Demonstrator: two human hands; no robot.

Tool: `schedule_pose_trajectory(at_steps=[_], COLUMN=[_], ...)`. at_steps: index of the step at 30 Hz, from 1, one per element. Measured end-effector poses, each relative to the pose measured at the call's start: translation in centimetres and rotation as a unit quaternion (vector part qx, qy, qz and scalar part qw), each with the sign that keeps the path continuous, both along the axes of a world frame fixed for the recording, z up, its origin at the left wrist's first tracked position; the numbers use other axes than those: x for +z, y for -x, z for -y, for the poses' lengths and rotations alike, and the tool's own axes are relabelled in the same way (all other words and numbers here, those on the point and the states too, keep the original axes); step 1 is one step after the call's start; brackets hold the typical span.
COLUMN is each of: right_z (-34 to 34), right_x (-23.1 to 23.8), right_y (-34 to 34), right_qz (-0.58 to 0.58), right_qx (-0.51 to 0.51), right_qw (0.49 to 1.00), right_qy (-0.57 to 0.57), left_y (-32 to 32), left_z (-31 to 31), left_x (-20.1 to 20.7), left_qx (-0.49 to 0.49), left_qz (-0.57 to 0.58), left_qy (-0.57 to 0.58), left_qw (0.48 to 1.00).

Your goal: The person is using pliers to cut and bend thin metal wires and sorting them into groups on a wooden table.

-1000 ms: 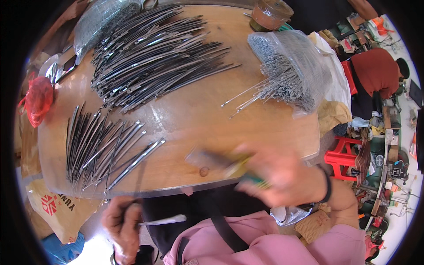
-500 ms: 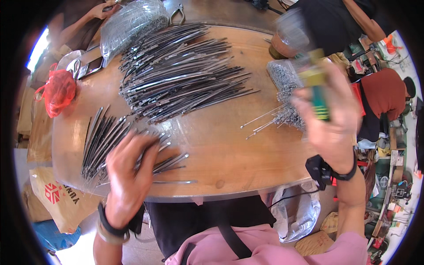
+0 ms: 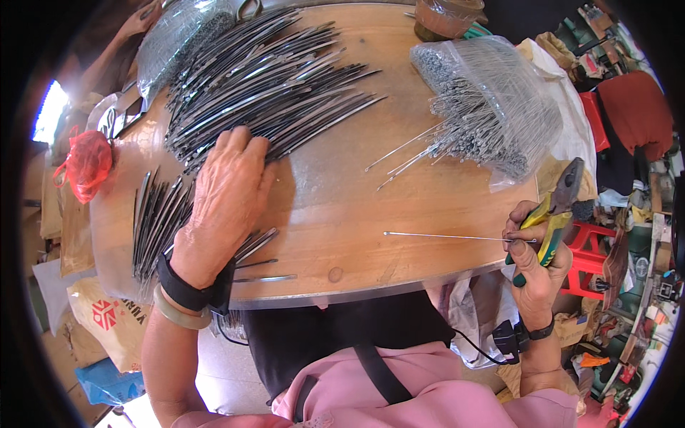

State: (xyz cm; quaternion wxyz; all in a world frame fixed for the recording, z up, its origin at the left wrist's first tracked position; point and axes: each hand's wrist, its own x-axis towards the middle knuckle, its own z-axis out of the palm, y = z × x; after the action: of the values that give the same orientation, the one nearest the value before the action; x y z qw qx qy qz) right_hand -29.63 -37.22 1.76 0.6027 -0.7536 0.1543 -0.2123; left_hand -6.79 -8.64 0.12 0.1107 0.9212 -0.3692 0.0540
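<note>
My left hand (image 3: 227, 189) rests at the near edge of a big pile of dark, thin metal strips (image 3: 264, 93). Its fingers are curled down together among the strips, and the fingertips are hidden, so what they pinch does not show. At the right, my right hand (image 3: 542, 274) is closed round yellow-and-green pliers (image 3: 569, 184), jaws pointing up and away. Between thumb and fingers the same hand pinches a thin wire rod (image 3: 442, 235) with small looped ends, reaching left over the table. A smaller bunch of dark strips (image 3: 153, 225) lies left of my left wrist.
A clear plastic bag (image 3: 510, 100) spills many thin looped wire rods at the right. Another filled clear bag (image 3: 168, 50) stands far left, near a red plastic bag (image 3: 87, 165). A brown tub (image 3: 446, 18) stands at the far edge. A red stool (image 3: 592, 250) is beyond the right side.
My left hand has moved from the smaller bunch up to the big pile. My right hand has come down toward the near right edge, and a wire rod now shows in it with the pliers.
</note>
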Motion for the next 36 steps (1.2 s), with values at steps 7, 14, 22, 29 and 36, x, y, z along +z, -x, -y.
schedule_pose_trajectory(at_steps=[7,14,22,29,36], right_z=[-0.6,-1.4,-3.9,-4.7,-7.0], right_x=[-0.7,-1.6,-1.4,0.2,-0.6], right_y=[0.4,1.6,0.3,-0.3,0.2], right_qz=[-0.091,0.022,0.019,-0.016,-0.038], right_qx=[0.005,0.009,0.084,0.121,0.097], right_qw=[0.994,0.831,0.811,0.884,0.911], right_qy=[-0.054,-0.556,-0.579,-0.451,-0.398], left_y=[-0.4,-0.4,10.7,16.5,17.6], left_z=[0.1,-1.2,-3.4,-3.3,-2.7], left_x=[0.4,2.1,4.8,0.3,0.0], left_qx=[-0.011,-0.001,0.232,0.130,0.169], left_qz=[-0.064,-0.037,-0.645,-0.751,-0.740], left_qy=[0.001,0.129,0.580,0.612,0.589], left_qw=[0.998,0.991,0.440,0.212,0.279])
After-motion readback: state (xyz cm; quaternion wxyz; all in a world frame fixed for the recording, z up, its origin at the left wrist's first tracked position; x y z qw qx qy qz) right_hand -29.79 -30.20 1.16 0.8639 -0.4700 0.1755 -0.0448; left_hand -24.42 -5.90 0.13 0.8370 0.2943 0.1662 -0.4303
